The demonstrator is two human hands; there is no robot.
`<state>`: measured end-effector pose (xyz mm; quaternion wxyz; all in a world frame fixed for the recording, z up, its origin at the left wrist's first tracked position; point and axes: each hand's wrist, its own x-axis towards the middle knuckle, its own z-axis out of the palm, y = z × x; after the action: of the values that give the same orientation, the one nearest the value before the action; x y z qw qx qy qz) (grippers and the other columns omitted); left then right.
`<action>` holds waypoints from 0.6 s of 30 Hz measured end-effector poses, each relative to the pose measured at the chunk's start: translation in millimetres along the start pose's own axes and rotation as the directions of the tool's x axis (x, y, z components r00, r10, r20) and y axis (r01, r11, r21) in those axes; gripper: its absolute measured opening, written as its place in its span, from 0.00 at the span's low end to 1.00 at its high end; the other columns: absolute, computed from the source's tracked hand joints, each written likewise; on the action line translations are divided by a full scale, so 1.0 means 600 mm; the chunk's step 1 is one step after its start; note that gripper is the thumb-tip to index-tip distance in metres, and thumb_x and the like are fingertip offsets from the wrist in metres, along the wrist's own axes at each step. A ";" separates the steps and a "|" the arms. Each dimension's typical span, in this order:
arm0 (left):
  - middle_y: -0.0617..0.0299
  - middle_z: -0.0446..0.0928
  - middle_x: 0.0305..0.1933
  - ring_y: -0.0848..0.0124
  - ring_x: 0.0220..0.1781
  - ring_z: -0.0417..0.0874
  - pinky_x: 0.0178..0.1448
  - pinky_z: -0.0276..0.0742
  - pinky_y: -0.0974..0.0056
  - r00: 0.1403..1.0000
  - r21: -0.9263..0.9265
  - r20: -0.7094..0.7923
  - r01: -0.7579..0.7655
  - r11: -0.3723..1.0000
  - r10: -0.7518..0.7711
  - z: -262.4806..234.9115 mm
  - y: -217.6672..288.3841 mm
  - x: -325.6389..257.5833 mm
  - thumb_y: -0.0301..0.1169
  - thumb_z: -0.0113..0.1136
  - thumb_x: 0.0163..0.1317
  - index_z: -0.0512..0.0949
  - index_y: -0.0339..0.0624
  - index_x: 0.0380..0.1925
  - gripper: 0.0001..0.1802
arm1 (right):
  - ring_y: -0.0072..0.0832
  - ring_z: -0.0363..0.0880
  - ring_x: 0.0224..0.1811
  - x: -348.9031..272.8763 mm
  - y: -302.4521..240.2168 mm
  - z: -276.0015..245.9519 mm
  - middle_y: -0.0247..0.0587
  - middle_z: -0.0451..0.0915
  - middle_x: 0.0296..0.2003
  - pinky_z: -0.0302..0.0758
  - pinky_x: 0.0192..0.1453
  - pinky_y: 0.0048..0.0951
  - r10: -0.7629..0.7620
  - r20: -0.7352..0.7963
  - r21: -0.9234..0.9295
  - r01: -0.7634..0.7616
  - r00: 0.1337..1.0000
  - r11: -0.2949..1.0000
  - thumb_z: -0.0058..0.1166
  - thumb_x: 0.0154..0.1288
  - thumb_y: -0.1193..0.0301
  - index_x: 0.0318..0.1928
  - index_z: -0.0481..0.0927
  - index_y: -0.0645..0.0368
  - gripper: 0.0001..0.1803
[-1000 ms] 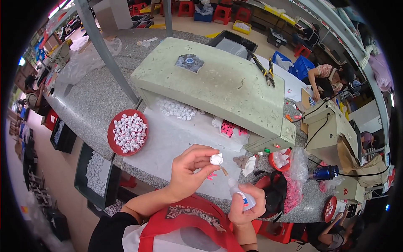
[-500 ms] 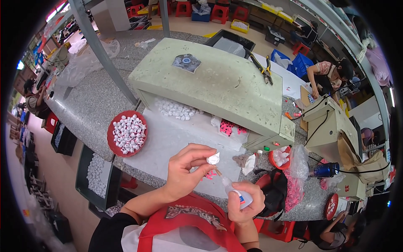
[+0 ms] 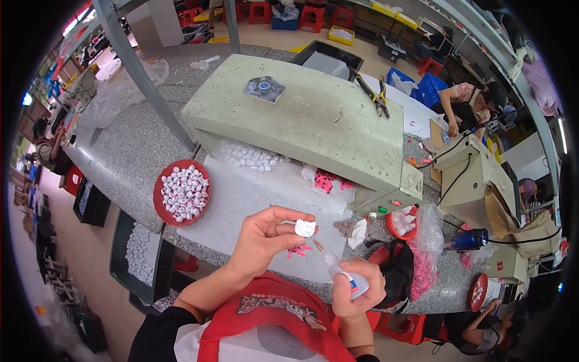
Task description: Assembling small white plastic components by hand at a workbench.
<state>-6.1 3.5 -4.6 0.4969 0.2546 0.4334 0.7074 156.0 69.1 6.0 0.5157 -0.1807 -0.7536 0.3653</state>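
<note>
Between the thumb and fingers of my left hand (image 3: 259,241) is a small white lumpy piece (image 3: 306,228). My right hand (image 3: 362,292) is wrapped round a small translucent squeeze bottle (image 3: 356,283) with a narrow brownish tip (image 3: 318,245). The tip points up toward the white piece and sits just below it, apart from it. Under my left fingers, small pink pieces (image 3: 298,251) lie on the white sheet (image 3: 235,196). To the left, a red bowl (image 3: 158,208) is heaped with small white-and-red pieces (image 3: 184,192).
A pale green metal housing (image 3: 301,123) stands over the sheet, with white pieces (image 3: 253,155) and pink pieces (image 3: 329,182) beneath it. Pliers (image 3: 375,96) lie on top. At right are a red dish (image 3: 398,234), a black bag (image 3: 395,271) and a blue cup (image 3: 469,240). Other people sit further off.
The white piece has turned in my left fingers, showing a different side. My right hand and the bottle have shifted slightly right, and the tip is a little farther right.
</note>
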 end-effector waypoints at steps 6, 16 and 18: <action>0.48 0.74 0.45 0.60 0.47 0.78 0.48 0.76 0.65 1.000 -0.030 0.011 0.006 1.000 -0.005 -0.004 0.001 -0.002 0.11 0.53 0.48 0.70 0.32 0.40 0.17 | 0.27 0.73 0.16 0.002 0.001 0.000 0.42 0.77 0.21 0.69 0.21 0.22 -0.023 0.002 -0.028 0.023 1.000 0.999 0.55 0.44 0.79 0.31 0.74 0.66 0.10; 0.49 0.75 0.45 0.60 0.47 0.78 0.45 0.76 0.67 1.000 -0.022 -0.009 0.011 1.000 -0.011 -0.002 -0.003 -0.004 0.11 0.54 0.48 0.71 0.32 0.40 0.17 | 0.28 0.76 0.18 -0.002 -0.003 -0.004 0.42 0.78 0.21 0.71 0.23 0.22 -0.010 0.029 -0.031 0.011 1.000 0.999 0.54 0.44 0.79 0.32 0.74 0.66 0.10; 0.50 0.75 0.45 0.61 0.46 0.78 0.46 0.75 0.67 1.000 -0.025 -0.009 0.030 0.999 -0.030 -0.003 -0.005 -0.001 0.11 0.54 0.48 0.71 0.32 0.41 0.18 | 0.27 0.77 0.20 -0.008 0.002 -0.005 0.45 0.79 0.25 0.72 0.24 0.22 0.081 0.036 0.012 -0.082 0.996 0.997 0.53 0.45 0.80 0.33 0.75 0.68 0.11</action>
<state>-5.7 2.6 -8.0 0.5085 0.2387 0.4306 0.7064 160.2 68.1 2.4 0.4881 -0.2013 -0.7522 0.3942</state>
